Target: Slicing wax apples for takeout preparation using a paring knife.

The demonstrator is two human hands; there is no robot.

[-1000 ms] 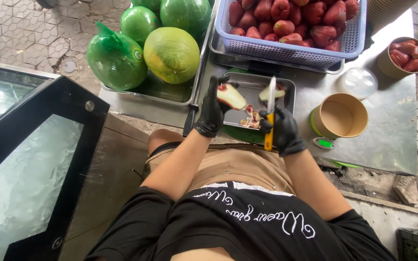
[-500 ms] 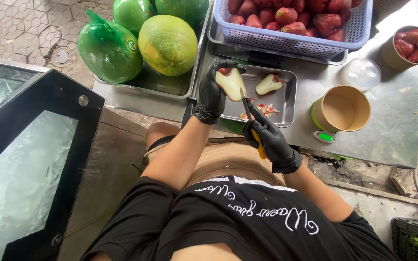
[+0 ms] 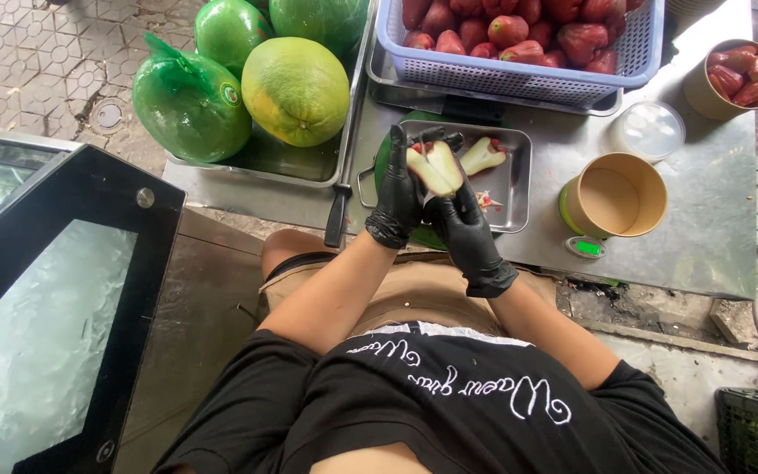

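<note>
Both my hands wear black gloves and meet over a small metal tray (image 3: 516,189). My left hand (image 3: 395,195) grips two pale, cut wedges of a red fruit (image 3: 432,168), cut faces up. My right hand (image 3: 467,235) is closed against the same wedges from below, thumb pressed on them. The yellow-handled knife it held earlier is hidden. Another cut wedge (image 3: 482,155) and small scraps lie in the tray.
A blue basket (image 3: 519,79) of red fruits stands behind the tray. Left of it, a metal pan (image 3: 265,162) holds large green pomelos (image 3: 295,90). A tan paper cup (image 3: 614,195), a clear lid (image 3: 648,130), another cup of fruit (image 3: 730,79) and a black handle (image 3: 335,219) are nearby.
My right hand has come up from below the tray to meet the left hand at the fruit. The knife's yellow handle is no longer visible. The fruit now shows as two wedges.
</note>
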